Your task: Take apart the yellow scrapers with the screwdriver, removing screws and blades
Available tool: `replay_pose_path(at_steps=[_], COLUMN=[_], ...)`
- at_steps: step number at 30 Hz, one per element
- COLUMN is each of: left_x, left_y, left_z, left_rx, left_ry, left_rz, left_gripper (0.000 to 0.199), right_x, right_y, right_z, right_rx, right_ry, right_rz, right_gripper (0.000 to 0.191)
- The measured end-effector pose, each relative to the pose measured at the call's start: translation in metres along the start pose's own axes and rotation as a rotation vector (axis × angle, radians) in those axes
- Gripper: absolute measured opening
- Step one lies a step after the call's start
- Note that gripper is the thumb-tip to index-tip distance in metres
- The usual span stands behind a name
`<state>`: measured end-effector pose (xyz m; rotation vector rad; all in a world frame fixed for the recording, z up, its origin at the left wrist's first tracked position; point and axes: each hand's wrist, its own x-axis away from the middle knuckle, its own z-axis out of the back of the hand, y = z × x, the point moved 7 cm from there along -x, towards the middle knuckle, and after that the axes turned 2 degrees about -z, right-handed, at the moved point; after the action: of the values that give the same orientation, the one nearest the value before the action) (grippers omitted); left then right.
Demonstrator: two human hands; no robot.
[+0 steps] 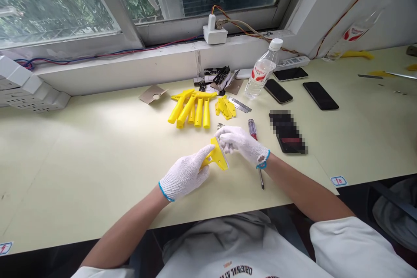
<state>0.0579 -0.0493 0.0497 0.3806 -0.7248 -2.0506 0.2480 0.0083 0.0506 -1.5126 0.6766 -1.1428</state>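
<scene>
A yellow plastic scraper (222, 159) is held by its handle in my left hand (187, 174), thumb along the top. A thin metallic scraper blade (223, 153) runs along the scraper's wide edge. My right hand (240, 142) has its fingers curled against the upper end of that blade; the exact grip is partly hidden. Both hands wear white knit gloves. Just beyond the right fingers lies a small heap of screws (220, 126). A screwdriver (252, 128) with a clear and red handle lies under my right wrist, its tip toward me.
Beyond my hands lie several yellow scraper handles (192, 108), yellow plates (225, 107), loose blades (239, 104) and black blade packets (222, 79). A water bottle (262, 71) stands near the sill. Phones (321, 95) lie to the right, a cardboard piece (152, 94) at left.
</scene>
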Motion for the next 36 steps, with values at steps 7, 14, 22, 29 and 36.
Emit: replay_pose_path(at_steps=[7,14,22,29,36], left_x=[-0.001,-0.004,0.001,0.000,-0.002], left_y=[-0.004,0.006,0.004,0.001,-0.002], left_z=[0.009,0.015,0.003,-0.006,-0.009], left_rx=[0.099,0.518,0.940,1.113,1.124], left_ry=[0.079,0.017,-0.073,-0.104,-0.085], left_rz=[0.033,0.108,0.312,0.318,0.353], left_gripper=[0.080,0.046,0.017,0.019,0.019], right_x=[0.008,-0.009,-0.022,-0.022,-0.007], right_y=[-0.025,-0.008,-0.001,0.003,-0.016], right_z=[0.059,0.060,0.037,0.050,0.038], right_rx=[0.411,0.901,1.135,1.073,0.749], right_ry=[0.475,0.471,0.400,0.419,0.353], right_rz=[0.300,0.334,0.380,0.343,0.454], right_gripper=[0.025,0.017,0.017,0.019,0.020])
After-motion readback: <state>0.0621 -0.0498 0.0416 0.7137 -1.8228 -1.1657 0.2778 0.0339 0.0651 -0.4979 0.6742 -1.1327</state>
